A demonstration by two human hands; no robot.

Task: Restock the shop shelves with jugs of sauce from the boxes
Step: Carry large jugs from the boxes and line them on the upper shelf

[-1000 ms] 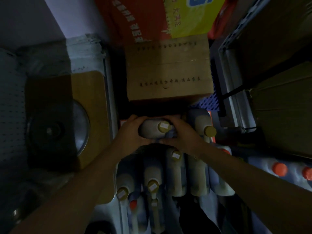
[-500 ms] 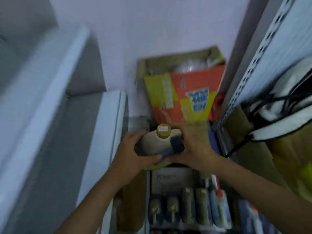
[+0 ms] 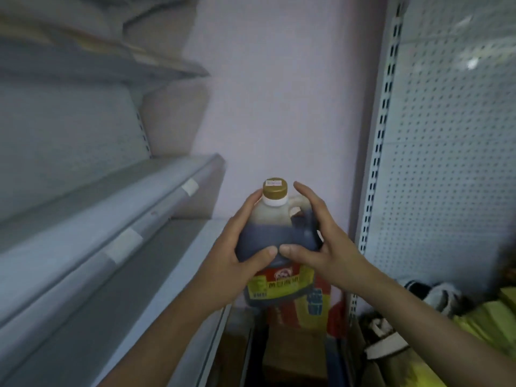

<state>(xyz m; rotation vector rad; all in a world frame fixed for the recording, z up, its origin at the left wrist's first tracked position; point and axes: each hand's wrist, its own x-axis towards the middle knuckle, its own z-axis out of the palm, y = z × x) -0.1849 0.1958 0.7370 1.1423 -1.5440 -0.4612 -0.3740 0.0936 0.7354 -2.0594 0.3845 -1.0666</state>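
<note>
2 bare forearms, no sleeves; left hand (image 3: 237,247), right hand (image 3: 321,241) w/o gloves, rings.

Jug (image 3: 275,236) dark sauce, gold cap (image 3: 275,189), red-yellow label (image 3: 279,280).

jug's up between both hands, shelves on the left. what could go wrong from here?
1. Slip: the left hand and right hand clasp the jug by its smooth sides, not its handle; the right fingers look loose, so it could drop.
2. Knock: swinging left, its base may catch the shelf front edge.
3. The cap could hit the shelf above if lifted high.
</note>
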